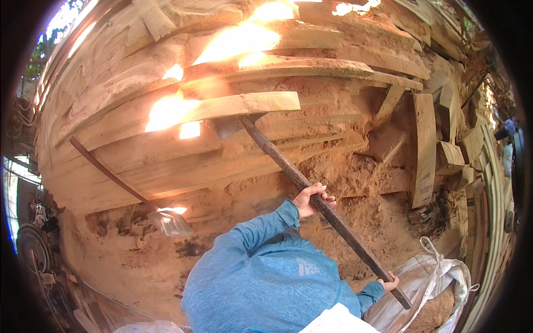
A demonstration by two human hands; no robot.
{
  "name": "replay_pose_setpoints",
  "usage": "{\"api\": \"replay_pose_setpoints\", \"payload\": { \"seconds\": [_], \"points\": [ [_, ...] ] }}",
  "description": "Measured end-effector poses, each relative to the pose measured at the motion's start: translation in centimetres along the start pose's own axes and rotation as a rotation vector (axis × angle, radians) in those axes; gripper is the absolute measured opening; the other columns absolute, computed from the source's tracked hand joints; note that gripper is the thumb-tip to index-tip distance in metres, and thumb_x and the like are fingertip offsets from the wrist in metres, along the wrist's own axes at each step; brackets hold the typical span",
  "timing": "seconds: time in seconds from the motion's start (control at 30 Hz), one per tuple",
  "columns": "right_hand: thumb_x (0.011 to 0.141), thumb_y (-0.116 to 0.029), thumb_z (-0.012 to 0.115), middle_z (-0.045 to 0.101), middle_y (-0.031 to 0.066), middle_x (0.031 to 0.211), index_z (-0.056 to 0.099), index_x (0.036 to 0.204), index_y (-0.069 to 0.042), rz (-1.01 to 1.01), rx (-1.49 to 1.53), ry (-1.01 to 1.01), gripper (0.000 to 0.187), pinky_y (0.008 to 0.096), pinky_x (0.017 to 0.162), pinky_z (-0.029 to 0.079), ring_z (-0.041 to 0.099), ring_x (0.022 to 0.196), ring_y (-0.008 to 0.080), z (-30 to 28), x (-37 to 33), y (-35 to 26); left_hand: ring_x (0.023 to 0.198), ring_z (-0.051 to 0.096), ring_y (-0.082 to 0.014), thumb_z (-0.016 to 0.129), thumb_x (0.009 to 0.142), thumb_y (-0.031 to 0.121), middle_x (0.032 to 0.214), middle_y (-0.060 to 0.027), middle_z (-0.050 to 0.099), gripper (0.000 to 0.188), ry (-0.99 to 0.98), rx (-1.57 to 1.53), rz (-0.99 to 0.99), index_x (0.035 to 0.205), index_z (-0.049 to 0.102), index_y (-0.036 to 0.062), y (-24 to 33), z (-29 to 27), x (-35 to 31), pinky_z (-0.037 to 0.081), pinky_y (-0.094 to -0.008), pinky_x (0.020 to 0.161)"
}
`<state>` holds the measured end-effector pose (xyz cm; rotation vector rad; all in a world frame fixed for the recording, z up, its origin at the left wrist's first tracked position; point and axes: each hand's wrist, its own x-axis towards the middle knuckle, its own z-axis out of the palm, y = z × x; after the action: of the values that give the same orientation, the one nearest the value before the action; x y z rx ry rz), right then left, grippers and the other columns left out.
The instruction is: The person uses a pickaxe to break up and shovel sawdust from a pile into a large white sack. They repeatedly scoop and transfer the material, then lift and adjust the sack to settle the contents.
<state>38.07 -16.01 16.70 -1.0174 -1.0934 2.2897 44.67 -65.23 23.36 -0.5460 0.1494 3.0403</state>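
A long dark wooden handle (288, 171) runs diagonally in front of me, held in both hands. My left hand (313, 201) is wrapped round its middle. Lower down, near its butt end, my right hand (390, 282) grips it. At the far end a grey metal shovel blade (226, 127) shows partly; a pale plank (244, 104) and dust hide some of it. Beside my right hand stands a white woven sack (452, 272) with its mouth open and brown sawdust (436, 311) inside.
Stacked planks (311, 39) fill the far side, with bright sunlight patches. A second shovel (171, 223) leans against them at the left. Loose sawdust (355, 177) covers the ground and lower boards. Upright boards (423, 150) stand at the right. A round wheel-like thing (33, 247) is at far left.
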Motion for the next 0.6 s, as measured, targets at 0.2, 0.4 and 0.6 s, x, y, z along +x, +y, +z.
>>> {"api": "replay_pose_setpoints", "payload": {
  "seconds": [0.2, 0.4, 0.6],
  "points": [
    [0.069, -0.011, 0.061, 0.043, 0.0079, 0.063, 0.041, 0.065, -0.008, -0.068, 0.07, 0.074, 0.02, 0.0386, 0.065, 0.047, 0.048, 0.061, 0.0238, -0.7, -0.9, 0.7, 0.091, 0.061, -0.0282, 0.06, 0.084, 0.009, 0.07, -0.0042, 0.058, 0.016, -0.002, -0.025, 0.0, 0.075, 0.047, 0.0101, -0.2, -0.8, -0.3, 0.045, -0.0502, 0.098],
    [0.064, -0.015, 0.057, 0.045, 0.009, 0.06, 0.038, 0.058, -0.01, -0.194, 0.064, 0.14, 0.02, 0.0366, 0.067, 0.045, 0.052, 0.061, 0.0259, -5.9, -0.6, -0.7, 0.095, 0.063, -0.0291, 0.058, 0.086, 0.01, 0.072, -0.0062, 0.059, 0.022, -0.048, 0.11, -0.142, 0.07, 0.043, 0.0106, -3.1, -0.8, 0.8, 0.047, -0.0469, 0.096],
    [0.062, -0.015, 0.057, 0.046, 0.0069, 0.058, 0.039, 0.054, -0.011, -0.292, 0.145, 0.313, 0.02, 0.0341, 0.065, 0.044, 0.051, 0.058, 0.0223, -11.2, -2.7, -0.1, 0.091, 0.063, -0.0289, 0.059, 0.088, 0.014, 0.071, -0.0042, 0.057, 0.025, -0.055, 0.183, -0.245, 0.069, 0.043, 0.0114, -4.8, -0.7, 4.8, 0.05, -0.0473, 0.092]
  ]
}}
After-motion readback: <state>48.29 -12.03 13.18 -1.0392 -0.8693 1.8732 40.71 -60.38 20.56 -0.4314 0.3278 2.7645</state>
